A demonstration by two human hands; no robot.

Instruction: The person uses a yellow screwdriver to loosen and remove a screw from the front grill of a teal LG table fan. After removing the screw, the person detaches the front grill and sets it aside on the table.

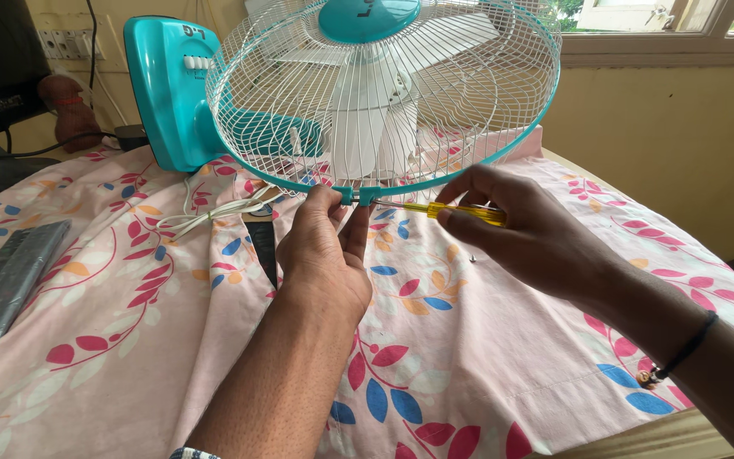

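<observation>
Left hand (324, 251) pinches the teal-rimmed white wire fan guard (384, 93), light and springy; right hand (516, 225) grasps a slim, stiff yellow-handled screwdriver (460, 210) at the rim clip

A pale yellow wall (656, 127) stands behind the table, with a window (664, 21) above letting in daylight. A pink floral cloth (486, 340) covers the table; switches (65, 42) sit at left.

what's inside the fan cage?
Through the white wire fan cage, pale blades and a teal hub cap show. The motor behind them is hidden.
</observation>
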